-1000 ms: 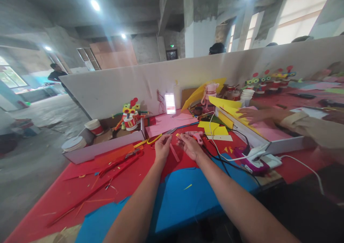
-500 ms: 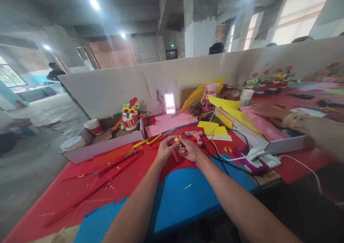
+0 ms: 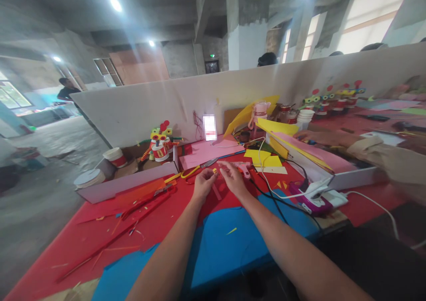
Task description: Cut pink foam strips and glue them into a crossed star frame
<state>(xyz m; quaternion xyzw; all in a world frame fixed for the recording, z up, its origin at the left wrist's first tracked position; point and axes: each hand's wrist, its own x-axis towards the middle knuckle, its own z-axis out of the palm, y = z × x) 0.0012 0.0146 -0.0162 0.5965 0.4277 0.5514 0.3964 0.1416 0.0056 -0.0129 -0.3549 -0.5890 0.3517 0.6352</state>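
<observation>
1. The person's left hand (image 3: 204, 184) pinches a small yellow piece (image 3: 214, 171), of a material too small to tell, between thumb and fingertips, above the middle of the red-covered table (image 3: 156, 219).
2. The right hand (image 3: 233, 179) is beside it, fingers loosely extended towards the piece and thumb apart; nothing can be seen in its grasp.
3. Below and between the two hands, a narrow, flat pink strip (image 3: 217, 193) lies on the red surface.
4. Just beyond the right hand, partly hidden by it, lies a pale pink plastic glue gun (image 3: 246, 169); just beyond the left are metal-bladed scissors with yellow handles (image 3: 187, 173).
5. A wide blue sheet (image 3: 239, 230) spreads beneath the forearms, along the table's near edge.
6. Farther right, cut yellow paper sheets (image 3: 266, 158) lie near a purple-and-white power strip (image 3: 313, 200) with cables.
7. Beyond that strip, a white cardboard box (image 3: 354, 178) holds yellow and pink sheets, and another person's blurred hand (image 3: 324, 139) is over them.
8. Farther left, a long white cardboard tray (image 3: 129, 184) contains a red-and-white paper cup (image 3: 115, 157) and a round white spool (image 3: 89, 178); a colourful figure with a paper-cup body (image 3: 161, 148) stands towards its right end.
</observation>
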